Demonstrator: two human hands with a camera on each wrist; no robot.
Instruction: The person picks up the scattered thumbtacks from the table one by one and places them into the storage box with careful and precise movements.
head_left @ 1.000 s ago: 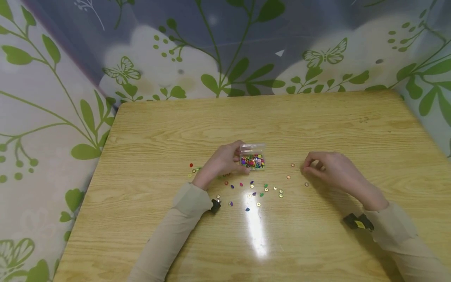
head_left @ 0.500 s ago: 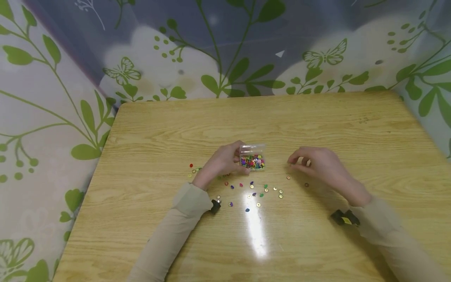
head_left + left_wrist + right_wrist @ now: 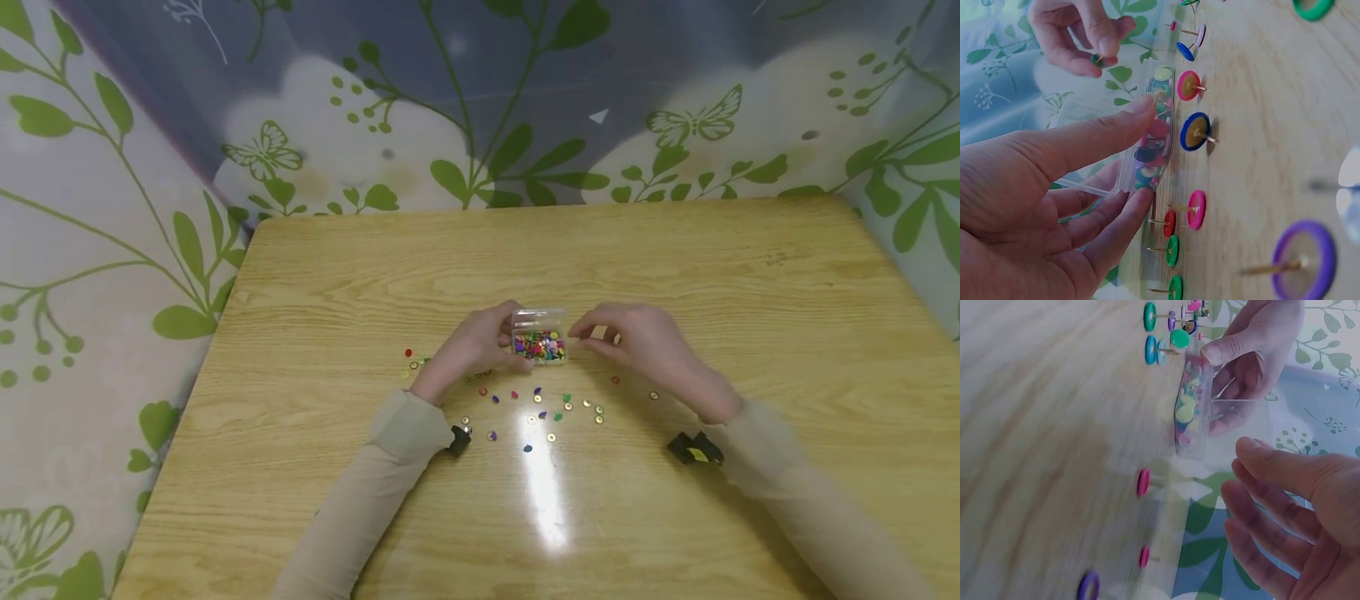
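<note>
My left hand [image 3: 478,343] grips a small clear plastic box [image 3: 538,316] standing on the table, thumb on the near side and fingers behind it. Its hinged lid [image 3: 1079,128] is raised. Inside lies a heap of colourful thumbtacks [image 3: 542,345]. Just to the right of the box, my right hand [image 3: 643,335] hovers with thumb and forefinger together. In the left wrist view those fingertips pinch a green thumbtack [image 3: 1096,60]; in the right wrist view it is hidden. The right fingertips are near the box's open side but apart from it.
Loose thumbtacks are scattered on the wooden table [image 3: 390,275], mostly in front of the box. Among them are a blue one [image 3: 1195,132], a purple one [image 3: 1305,262] and a pink one [image 3: 1143,482]. Leaf-patterned walls [image 3: 405,133] border the table's back and sides.
My right hand has moved left across the table, from well right of the box to right beside it. The left hand and the box have stayed in place.
</note>
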